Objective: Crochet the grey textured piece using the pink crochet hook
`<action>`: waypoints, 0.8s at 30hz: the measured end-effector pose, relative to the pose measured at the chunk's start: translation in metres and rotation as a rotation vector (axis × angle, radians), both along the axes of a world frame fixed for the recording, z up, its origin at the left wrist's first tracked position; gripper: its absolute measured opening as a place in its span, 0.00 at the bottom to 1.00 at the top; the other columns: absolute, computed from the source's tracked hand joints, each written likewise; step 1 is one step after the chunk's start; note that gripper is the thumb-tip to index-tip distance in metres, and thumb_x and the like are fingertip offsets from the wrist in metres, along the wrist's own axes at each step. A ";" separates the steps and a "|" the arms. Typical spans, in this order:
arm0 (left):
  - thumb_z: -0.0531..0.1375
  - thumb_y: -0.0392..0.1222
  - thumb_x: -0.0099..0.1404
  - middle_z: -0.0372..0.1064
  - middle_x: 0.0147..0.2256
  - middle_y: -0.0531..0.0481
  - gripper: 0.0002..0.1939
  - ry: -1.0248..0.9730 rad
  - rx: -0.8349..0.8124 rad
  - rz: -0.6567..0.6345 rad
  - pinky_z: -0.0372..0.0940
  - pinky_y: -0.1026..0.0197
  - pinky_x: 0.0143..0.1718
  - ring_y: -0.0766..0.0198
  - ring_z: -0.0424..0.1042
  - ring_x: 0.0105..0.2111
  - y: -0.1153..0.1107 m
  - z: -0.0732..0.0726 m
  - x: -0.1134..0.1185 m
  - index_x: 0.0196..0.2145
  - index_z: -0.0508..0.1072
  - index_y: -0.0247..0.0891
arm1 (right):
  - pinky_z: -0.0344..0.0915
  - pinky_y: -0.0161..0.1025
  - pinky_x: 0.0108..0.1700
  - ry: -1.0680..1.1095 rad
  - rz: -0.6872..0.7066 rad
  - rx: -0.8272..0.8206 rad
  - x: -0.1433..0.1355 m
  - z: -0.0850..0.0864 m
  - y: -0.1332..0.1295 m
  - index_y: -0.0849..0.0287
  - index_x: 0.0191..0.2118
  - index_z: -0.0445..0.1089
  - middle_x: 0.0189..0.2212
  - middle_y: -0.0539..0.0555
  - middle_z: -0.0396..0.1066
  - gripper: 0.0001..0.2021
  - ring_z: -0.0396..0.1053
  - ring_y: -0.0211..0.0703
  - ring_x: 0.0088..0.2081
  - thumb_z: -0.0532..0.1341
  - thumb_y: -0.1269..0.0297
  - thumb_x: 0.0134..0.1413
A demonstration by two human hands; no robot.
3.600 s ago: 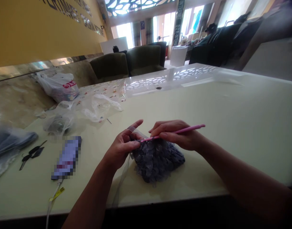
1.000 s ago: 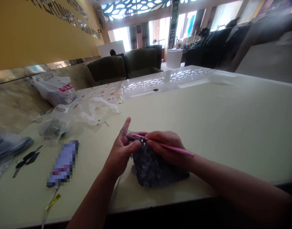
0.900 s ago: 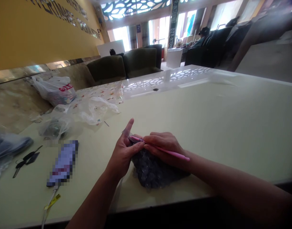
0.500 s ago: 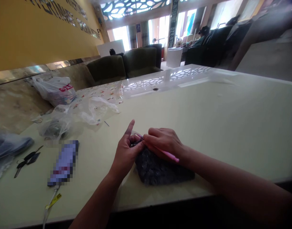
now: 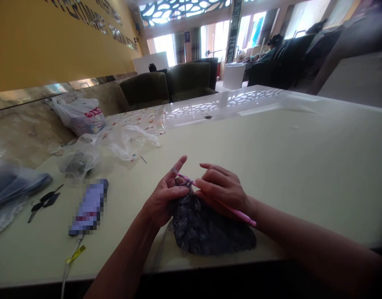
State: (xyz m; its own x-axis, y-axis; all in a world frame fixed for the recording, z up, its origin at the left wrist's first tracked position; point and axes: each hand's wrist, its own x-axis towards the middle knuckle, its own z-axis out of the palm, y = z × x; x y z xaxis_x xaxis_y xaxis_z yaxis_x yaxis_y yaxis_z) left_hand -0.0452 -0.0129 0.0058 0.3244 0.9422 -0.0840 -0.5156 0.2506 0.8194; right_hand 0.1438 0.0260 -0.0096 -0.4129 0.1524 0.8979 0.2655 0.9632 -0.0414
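Note:
My left hand (image 5: 167, 193) pinches the upper edge of a dark grey crochet piece (image 5: 209, 230), its index finger raised with a strand of yarn over it. The piece has a bumpy, slightly shiny surface and rests near the front edge of the table. My right hand (image 5: 223, 189) is closed around a pink crochet hook (image 5: 243, 216), whose handle end sticks out below the palm. The hook's tip lies at the edge of the piece, beside my left thumb. Part of the piece is hidden under my right hand.
On the white table (image 5: 287, 166) to the left lie a phone (image 5: 89, 207) on a cable, keys (image 5: 44, 203), clear plastic bags (image 5: 81, 160) and a small needle-like stick (image 5: 144, 159). A filled white carrier bag (image 5: 81, 116) stands against the wall. Dark chairs (image 5: 191, 81) are beyond.
My right hand has drawn slightly right and its fingers have loosened, showing more of the hook. The grey piece shows more between my hands. The camera view has shifted a little.

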 end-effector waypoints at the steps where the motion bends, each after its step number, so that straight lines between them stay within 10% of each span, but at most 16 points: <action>1: 0.68 0.30 0.54 0.68 0.32 0.55 0.42 -0.006 0.014 0.001 0.64 0.69 0.34 0.72 0.69 0.29 0.000 0.000 -0.001 0.65 0.63 0.48 | 0.73 0.49 0.53 0.006 0.042 -0.032 0.000 0.001 0.001 0.58 0.37 0.71 0.26 0.48 0.65 0.02 0.65 0.37 0.29 0.61 0.70 0.61; 15: 0.70 0.35 0.52 0.71 0.30 0.53 0.30 0.193 0.108 0.136 0.61 0.66 0.32 0.70 0.67 0.29 0.006 -0.001 -0.006 0.54 0.76 0.40 | 0.70 0.45 0.52 0.051 0.362 -0.732 0.013 0.015 0.003 0.59 0.33 0.72 0.29 0.51 0.71 0.08 0.72 0.41 0.36 0.59 0.68 0.64; 20: 0.71 0.39 0.55 0.75 0.50 0.45 0.26 0.354 0.165 0.117 0.62 0.55 0.54 0.54 0.72 0.51 0.000 -0.011 0.010 0.53 0.77 0.44 | 0.69 0.45 0.50 -0.043 0.065 -0.300 0.002 0.000 0.005 0.58 0.39 0.71 0.33 0.53 0.76 0.05 0.73 0.41 0.36 0.59 0.65 0.65; 24: 0.69 0.44 0.59 0.68 0.60 0.46 0.21 0.532 0.310 0.169 0.56 0.51 0.62 0.48 0.64 0.61 -0.005 -0.013 0.015 0.51 0.78 0.46 | 0.68 0.33 0.35 -0.058 -0.068 -0.312 -0.001 -0.003 -0.002 0.60 0.44 0.70 0.32 0.52 0.78 0.07 0.73 0.36 0.29 0.56 0.66 0.68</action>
State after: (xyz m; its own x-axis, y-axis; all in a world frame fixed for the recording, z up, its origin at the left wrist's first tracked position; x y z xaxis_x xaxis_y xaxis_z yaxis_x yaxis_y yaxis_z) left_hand -0.0302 -0.0178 -0.0071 0.1583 0.9831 0.0922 -0.0301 -0.0885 0.9956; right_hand 0.1423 0.0243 -0.0130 -0.4415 0.4452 0.7790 0.3392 0.8866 -0.3144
